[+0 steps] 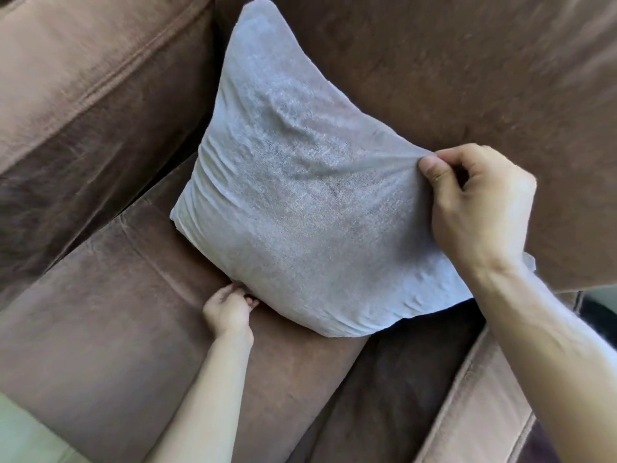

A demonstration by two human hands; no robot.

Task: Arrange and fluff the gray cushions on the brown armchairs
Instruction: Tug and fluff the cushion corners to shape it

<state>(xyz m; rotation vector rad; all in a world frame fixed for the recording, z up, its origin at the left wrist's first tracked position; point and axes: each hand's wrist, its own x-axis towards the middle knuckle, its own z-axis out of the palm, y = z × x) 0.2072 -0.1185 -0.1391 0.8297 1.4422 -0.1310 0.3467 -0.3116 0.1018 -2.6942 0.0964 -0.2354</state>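
Observation:
A gray cushion (293, 195) stands tilted on the seat of a brown armchair (110, 322), leaning against the backrest. My right hand (480, 208) pinches the cushion's cover at its right edge, pulling the fabric taut into a point. My left hand (230, 310) grips the cushion's lower left edge where it meets the seat, fingers tucked under it. The cushion's lower right corner is hidden behind my right wrist.
The armchair's left armrest (83, 95) rises at the left and its right armrest (480, 412) runs along the lower right. The backrest (467, 61) fills the top right. A strip of pale floor (23, 436) shows at the bottom left.

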